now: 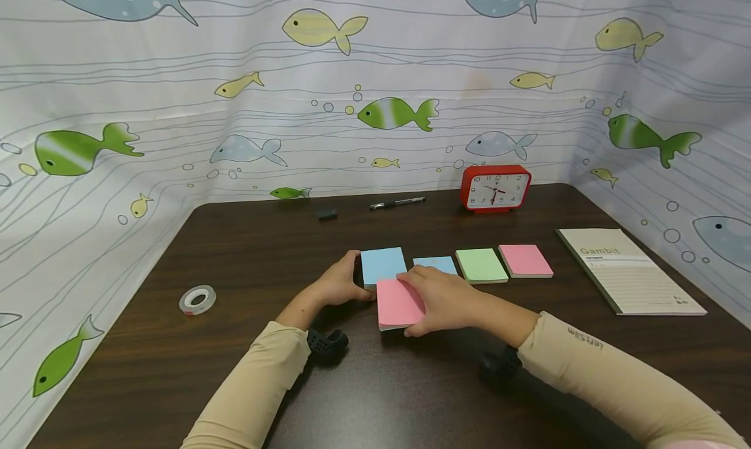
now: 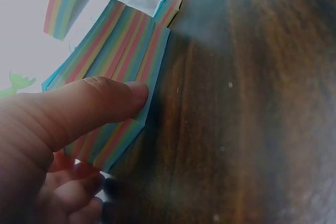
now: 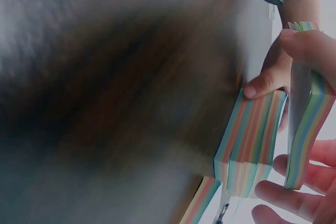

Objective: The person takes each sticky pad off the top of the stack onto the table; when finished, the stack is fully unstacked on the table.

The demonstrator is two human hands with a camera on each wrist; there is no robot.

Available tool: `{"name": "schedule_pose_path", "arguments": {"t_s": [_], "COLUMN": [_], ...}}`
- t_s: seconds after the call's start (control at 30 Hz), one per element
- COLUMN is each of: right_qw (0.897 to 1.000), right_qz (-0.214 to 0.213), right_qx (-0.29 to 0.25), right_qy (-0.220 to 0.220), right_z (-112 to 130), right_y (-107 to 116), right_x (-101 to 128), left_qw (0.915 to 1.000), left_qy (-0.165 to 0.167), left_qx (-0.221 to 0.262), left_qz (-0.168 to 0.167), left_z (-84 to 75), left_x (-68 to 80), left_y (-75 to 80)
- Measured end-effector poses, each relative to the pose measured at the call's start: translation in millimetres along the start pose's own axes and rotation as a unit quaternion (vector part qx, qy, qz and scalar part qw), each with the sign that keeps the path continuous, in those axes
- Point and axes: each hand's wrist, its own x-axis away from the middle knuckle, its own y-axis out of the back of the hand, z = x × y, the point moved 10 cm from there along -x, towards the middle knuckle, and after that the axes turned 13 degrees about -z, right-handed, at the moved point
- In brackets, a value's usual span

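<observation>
Dark wood table [image 1: 411, 397], walled on three sides by white fish-print curtain [image 1: 176, 77]. At back: red clock [image 1: 495, 188], pen [image 1: 397, 202], small black clip [image 1: 326, 214]; tape roll [image 1: 197, 300] left, notebook [image 1: 630, 270] right. Row of sticky-note pads: blue pad [image 1: 382, 264], second blue pad [image 1: 435, 264], green pad [image 1: 481, 265], pink pad at the row's end [image 1: 525, 260]. Left hand [image 1: 340, 283] grips the blue pad's left edge, thumb on its side. Right hand [image 1: 446, 299] holds a pink-topped pad [image 1: 397, 304] just in front of the blue one. Only the wrist views show the pads' rainbow-striped edges [image 2: 113, 77]; the right wrist view shows the held pad [image 3: 307, 129] tilted up beside the blue pad.
</observation>
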Motion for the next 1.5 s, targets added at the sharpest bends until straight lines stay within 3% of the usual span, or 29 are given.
{"name": "schedule_pose_path", "arguments": {"t_s": [0.47, 1.0, 1.23, 1.5], "right_qw": [0.999, 0.995, 0.995, 0.999], "right_qz": [0.030, 0.091, 0.091, 0.031], "right_qx": [-0.007, 0.038, 0.038, 0.019], "right_qy": [0.019, 0.028, 0.013, 0.002], "right_z": [15.5, 23.5, 23.0, 18.6], "right_y": [-17.4, -42.3, -30.1, -3.9], "right_x": [11.7, 12.2, 4.8, -6.9], "left_qw": [1.0000, 0.9998, 0.9999, 0.9999], "left_qy": [0.001, 0.013, 0.016, 0.014], "left_qx": [-0.001, -0.011, -0.005, -0.003], "left_qz": [-0.004, 0.000, -0.004, 0.002], "left_z": [-1.3, 0.2, -0.3, -2.3], "left_x": [0.9, -0.2, 0.3, 1.4], "left_y": [1.5, 1.0, 1.6, 2.1]}}
